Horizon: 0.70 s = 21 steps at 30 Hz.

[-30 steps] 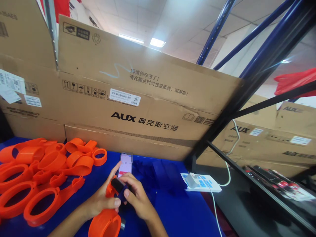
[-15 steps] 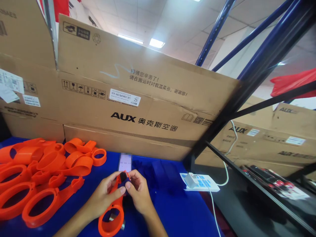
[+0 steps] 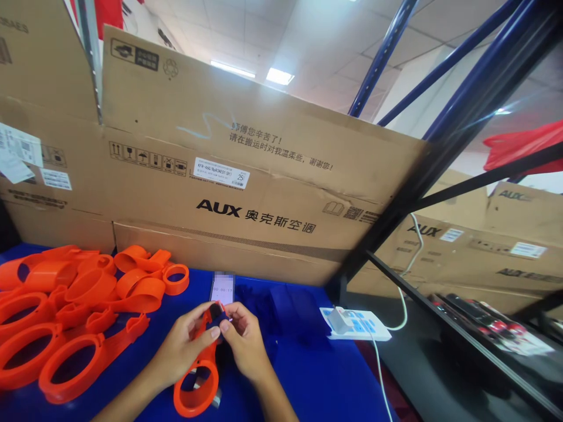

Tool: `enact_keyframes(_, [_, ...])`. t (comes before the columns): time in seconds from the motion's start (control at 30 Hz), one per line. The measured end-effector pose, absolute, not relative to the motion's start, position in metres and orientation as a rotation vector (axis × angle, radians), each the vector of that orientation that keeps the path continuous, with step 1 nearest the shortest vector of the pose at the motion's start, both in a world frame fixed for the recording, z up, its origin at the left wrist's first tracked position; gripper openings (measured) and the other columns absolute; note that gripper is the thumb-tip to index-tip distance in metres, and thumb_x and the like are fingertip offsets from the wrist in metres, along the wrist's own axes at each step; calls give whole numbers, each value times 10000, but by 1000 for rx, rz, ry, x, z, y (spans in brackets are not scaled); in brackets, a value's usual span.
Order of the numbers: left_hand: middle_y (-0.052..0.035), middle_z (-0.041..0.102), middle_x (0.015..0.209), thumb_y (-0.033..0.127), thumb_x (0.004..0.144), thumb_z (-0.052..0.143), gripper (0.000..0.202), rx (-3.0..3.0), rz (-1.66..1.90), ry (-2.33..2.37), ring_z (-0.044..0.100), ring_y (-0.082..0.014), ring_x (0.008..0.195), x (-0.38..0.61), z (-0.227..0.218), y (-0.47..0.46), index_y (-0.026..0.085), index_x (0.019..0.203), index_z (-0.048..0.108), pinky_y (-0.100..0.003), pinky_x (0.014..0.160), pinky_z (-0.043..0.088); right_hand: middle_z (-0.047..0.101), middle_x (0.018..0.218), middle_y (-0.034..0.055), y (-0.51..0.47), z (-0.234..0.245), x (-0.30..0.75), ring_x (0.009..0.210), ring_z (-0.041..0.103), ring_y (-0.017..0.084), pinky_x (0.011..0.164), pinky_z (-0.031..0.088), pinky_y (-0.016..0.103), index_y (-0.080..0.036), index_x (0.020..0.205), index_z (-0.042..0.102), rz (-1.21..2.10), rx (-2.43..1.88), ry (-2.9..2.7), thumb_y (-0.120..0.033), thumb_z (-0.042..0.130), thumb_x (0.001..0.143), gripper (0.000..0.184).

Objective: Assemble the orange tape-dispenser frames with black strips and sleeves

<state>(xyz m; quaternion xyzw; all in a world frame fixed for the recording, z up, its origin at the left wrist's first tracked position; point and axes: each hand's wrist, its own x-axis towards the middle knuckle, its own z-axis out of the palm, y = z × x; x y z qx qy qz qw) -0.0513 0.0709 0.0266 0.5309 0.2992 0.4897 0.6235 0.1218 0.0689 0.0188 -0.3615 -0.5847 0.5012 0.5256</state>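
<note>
My left hand (image 3: 187,346) is closed around the stem of an orange plastic ring holder (image 3: 214,390), whose round loop hangs down below my fingers. Across the upper end of the stem lies a dark blue strip (image 3: 216,320), beside a black patch (image 3: 215,309). My right hand (image 3: 243,340) pinches this strip at its right side, thumb in front and fingers behind. Both thumb tips nearly meet over the piece. The fingers partly hide how the strip is fitted.
Many similar orange ring holders (image 3: 70,381) lie heaped at the left. A phone showing a timer (image 3: 223,288) stands behind my hands. Dark blue pieces (image 3: 294,310) lie to the right, near a white power strip (image 3: 355,324) with cables. A large cardboard box (image 3: 264,246) backs the blue table (image 3: 316,375).
Both hands and the orange ring holder have shifted very slightly left and up. The right thumb has moved a little along the dark blue strip. The grip stays the same.
</note>
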Motion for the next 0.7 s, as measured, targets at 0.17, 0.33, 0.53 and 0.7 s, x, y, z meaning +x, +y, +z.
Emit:
enact_keyframes(0.17, [-108, 768, 1220, 346, 855, 781, 498, 1204, 1102, 692, 724, -303, 1067, -53, 26, 72, 237, 1327, 663, -409, 952, 568, 696, 976, 53, 69, 20, 123, 807, 653, 186, 678, 573, 288, -218, 1143, 682, 1176, -841, -1450, -575, 732, 877, 448])
enact_keyframes(0.33, [-113, 783, 1165, 351, 814, 809, 488, 1153, 1118, 716, 731, -328, 1024, -51, 30, 68, 234, 1277, 709, -417, 870, 603, 690, 873, 39, 69, 16, 125, 751, 647, 188, 647, 560, 287, -204, 1092, 689, 1122, -881, -1487, -580, 750, 853, 450])
enact_keyframes(0.53, [-92, 807, 1067, 366, 812, 809, 467, 1133, 1105, 738, 744, -309, 951, -48, 29, 68, 222, 1250, 730, -406, 840, 612, 655, 797, 12, 70, 11, 117, 656, 598, 158, 582, 536, 262, -204, 993, 683, 1116, -896, -1407, -616, 743, 840, 444])
enact_keyframes(0.7, [-77, 815, 1035, 391, 834, 789, 481, 969, 1160, 722, 771, -287, 892, -51, 33, 68, 219, 1275, 703, -349, 771, 614, 684, 910, 46, 65, 12, 109, 735, 633, 181, 593, 551, 271, -220, 1130, 668, 1075, -914, -1415, -571, 610, 962, 393])
